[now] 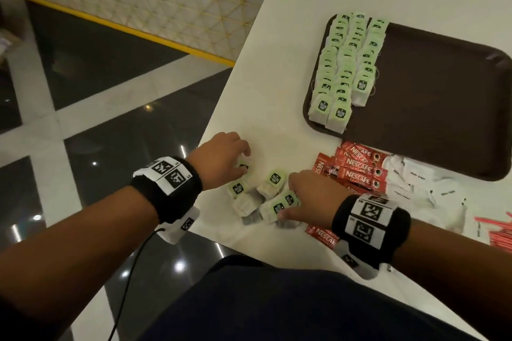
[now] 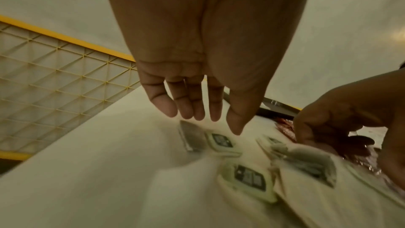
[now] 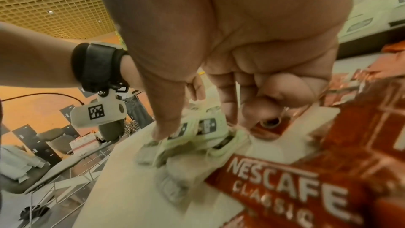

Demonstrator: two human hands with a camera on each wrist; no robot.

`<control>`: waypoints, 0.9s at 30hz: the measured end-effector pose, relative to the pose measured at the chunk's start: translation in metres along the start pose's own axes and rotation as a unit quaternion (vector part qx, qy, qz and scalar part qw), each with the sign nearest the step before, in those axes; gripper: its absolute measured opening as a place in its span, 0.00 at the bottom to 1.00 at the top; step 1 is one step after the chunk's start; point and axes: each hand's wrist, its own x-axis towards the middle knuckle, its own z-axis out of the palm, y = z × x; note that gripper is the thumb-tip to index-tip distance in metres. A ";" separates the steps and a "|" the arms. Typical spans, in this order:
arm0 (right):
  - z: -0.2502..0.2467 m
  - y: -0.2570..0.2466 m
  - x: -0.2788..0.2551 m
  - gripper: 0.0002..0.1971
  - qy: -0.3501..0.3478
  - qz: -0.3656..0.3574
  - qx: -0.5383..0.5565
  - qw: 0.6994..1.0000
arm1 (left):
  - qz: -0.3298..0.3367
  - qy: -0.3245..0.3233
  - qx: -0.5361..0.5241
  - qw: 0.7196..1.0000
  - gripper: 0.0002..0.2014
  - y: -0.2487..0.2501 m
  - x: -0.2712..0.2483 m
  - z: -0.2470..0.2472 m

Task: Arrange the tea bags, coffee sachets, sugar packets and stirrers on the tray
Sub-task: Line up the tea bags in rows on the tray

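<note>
A brown tray (image 1: 432, 91) lies at the far right, with rows of green-tagged tea bags (image 1: 346, 63) filling its left part. Several loose tea bags (image 1: 274, 178) lie near the table's front left edge. My left hand (image 1: 241, 160) hovers over one of the loose bags (image 2: 220, 140), its fingers (image 2: 190, 103) straight and holding nothing. My right hand (image 1: 288, 203) pinches two stacked tea bags (image 3: 208, 126) between thumb and forefinger, low on the table. Red Nescafe sachets (image 1: 357, 167), white sugar packets (image 1: 415, 183) and red stirrers (image 1: 496, 230) lie to its right.
The white table (image 1: 277, 63) ends in a slanted left edge just beside my left hand, with dark glossy floor (image 1: 110, 63) below. One Nescafe sachet (image 1: 322, 235) lies under my right wrist. The tray's right part is bare.
</note>
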 end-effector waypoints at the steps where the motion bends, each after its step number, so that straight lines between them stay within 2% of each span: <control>1: 0.003 -0.003 0.000 0.26 0.010 0.004 0.008 1.000 | -0.002 -0.006 0.009 1.000 0.17 -0.001 -0.002 0.001; 7: 0.002 -0.006 0.007 0.14 0.059 0.014 0.028 0.998 | -0.032 -0.026 0.051 0.998 0.18 -0.004 -0.001 -0.004; 12: -0.005 0.000 0.007 0.09 0.062 -0.003 0.140 0.988 | -0.078 -0.049 -0.007 0.996 0.14 -0.011 0.004 -0.004; 14: -0.010 0.004 0.003 0.08 0.066 -0.009 0.200 0.978 | -0.071 -0.051 -0.014 0.996 0.10 -0.015 0.004 -0.003; 16: -0.016 0.009 0.000 0.07 0.075 -0.016 0.254 0.964 | -0.055 -0.050 -0.026 0.997 0.10 -0.017 0.004 -0.005; 19: -0.024 0.016 -0.006 0.06 0.095 -0.021 0.336 0.937 | -0.033 -0.014 -0.092 0.995 0.10 -0.017 0.003 -0.014; 22: -0.035 0.024 -0.010 0.05 0.109 -0.032 0.396 0.911 | -0.007 0.031 -0.195 0.980 0.08 -0.002 0.006 -0.025; 27: -0.060 0.032 -0.016 0.10 0.154 -0.044 0.428 0.890 | 0.032 0.038 -0.306 0.951 0.05 0.037 0.031 -0.037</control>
